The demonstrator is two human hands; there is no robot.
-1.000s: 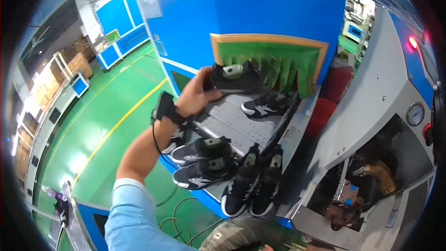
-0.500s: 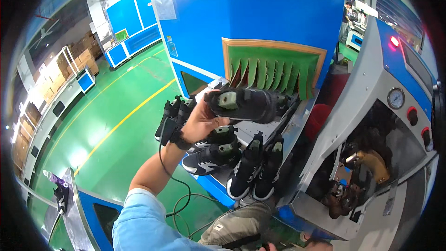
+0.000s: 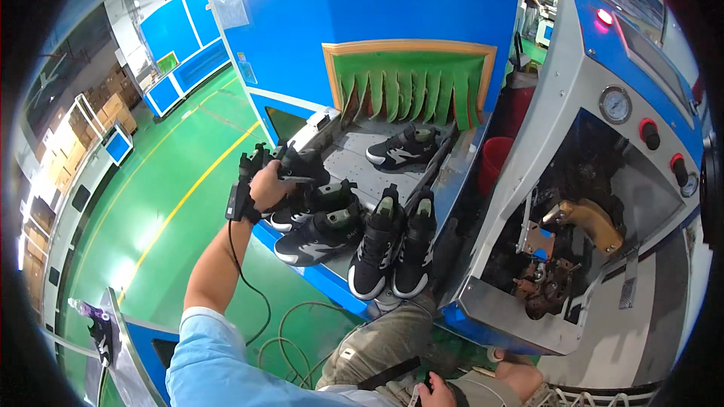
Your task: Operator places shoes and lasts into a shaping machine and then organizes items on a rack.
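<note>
Shoe in left hand, now farther left, near other shoes

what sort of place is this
Most likely a shoe factory: several black shoes stand before a blue machine with a green strip curtain, and a gray machine with a dial stands nearby.

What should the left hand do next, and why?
Probably settle the black shoe and let go: the left hand seems to grip it, close beside other shoes standing together. I can't tell whether it already rests on anything.
</note>
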